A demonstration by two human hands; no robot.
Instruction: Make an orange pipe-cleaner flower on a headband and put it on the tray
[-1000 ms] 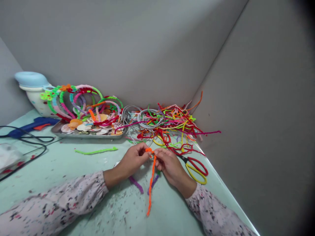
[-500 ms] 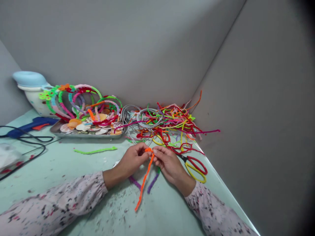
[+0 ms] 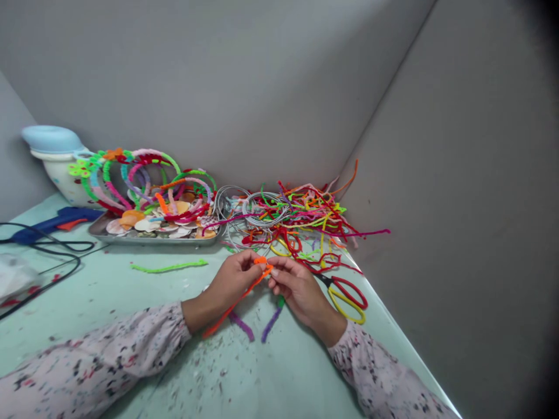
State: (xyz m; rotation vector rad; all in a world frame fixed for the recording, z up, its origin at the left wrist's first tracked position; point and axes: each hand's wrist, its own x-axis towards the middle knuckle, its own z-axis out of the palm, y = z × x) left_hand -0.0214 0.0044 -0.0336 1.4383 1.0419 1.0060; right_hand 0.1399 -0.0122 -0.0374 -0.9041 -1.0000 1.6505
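An orange pipe cleaner [image 3: 233, 305] is bent into a small curl at its upper end, and its long tail slants down to the left. My left hand [image 3: 233, 284] pinches the curled part between thumb and fingers. Close beside it, my right hand [image 3: 297, 288] is closed on the pipe cleaner at the bend with thumb and forefinger. Below the hands, two purple fuzzy ends [image 3: 271, 325] poke out, one with green above it; the rest of that piece is hidden by my hands. A light green pipe cleaner [image 3: 170, 266] lies left of my left hand.
Scissors [image 3: 348, 299] with red and yellow handles lie right of my right hand. Behind are a metal tray [image 3: 152, 240] with shells and fuzzy headbands, grey wire coils [image 3: 267, 210] and tangled pipe cleaners [image 3: 305, 203]. A blue glue gun [image 3: 56, 224] and a bottle [image 3: 55, 154] stand left.
The orange tail has swung from hanging down toward me to slanting left, under my left wrist. Its upper end is bent more at my fingertips. Both hands stay nearly in place.
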